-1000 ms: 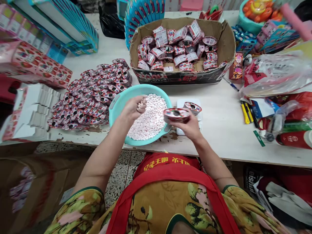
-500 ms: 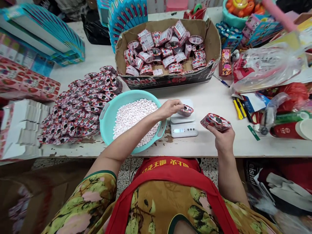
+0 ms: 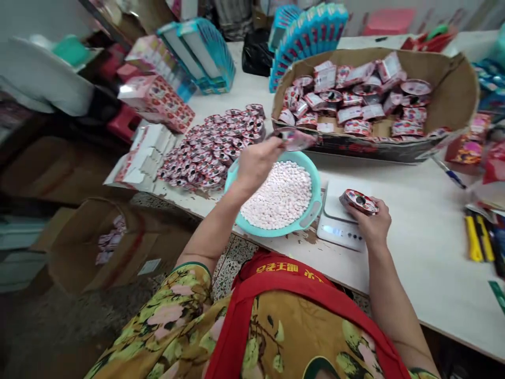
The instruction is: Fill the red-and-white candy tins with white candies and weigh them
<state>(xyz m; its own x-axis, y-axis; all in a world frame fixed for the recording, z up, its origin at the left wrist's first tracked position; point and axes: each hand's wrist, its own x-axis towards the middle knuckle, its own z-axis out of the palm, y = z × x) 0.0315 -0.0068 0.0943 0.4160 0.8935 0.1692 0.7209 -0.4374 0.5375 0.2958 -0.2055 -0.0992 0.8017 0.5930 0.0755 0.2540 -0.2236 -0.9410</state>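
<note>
My left hand point(image 3: 255, 162) is closed on a small round candy container point(image 3: 294, 139), blurred by motion, held above the far rim of the teal bowl point(image 3: 313, 213). The bowl holds white candy pellets point(image 3: 281, 195). My right hand point(image 3: 371, 223) grips another round container point(image 3: 359, 201) with a dark hole in its lid, resting it on the white digital scale point(image 3: 340, 223) just right of the bowl.
A heap of flat round containers point(image 3: 213, 150) lies left of the bowl. A cardboard box point(image 3: 453, 95) of filled containers stands behind it. White folded cartons point(image 3: 145, 152), teal and strawberry-print boxes point(image 3: 158, 97) sit at far left. An open carton point(image 3: 98, 242) stands on the floor. Pens point(image 3: 473, 237) lie at right.
My left hand lifted the container off the scale and swung it left over the bowl. My right hand brought its container onto the scale. The camera turned left.
</note>
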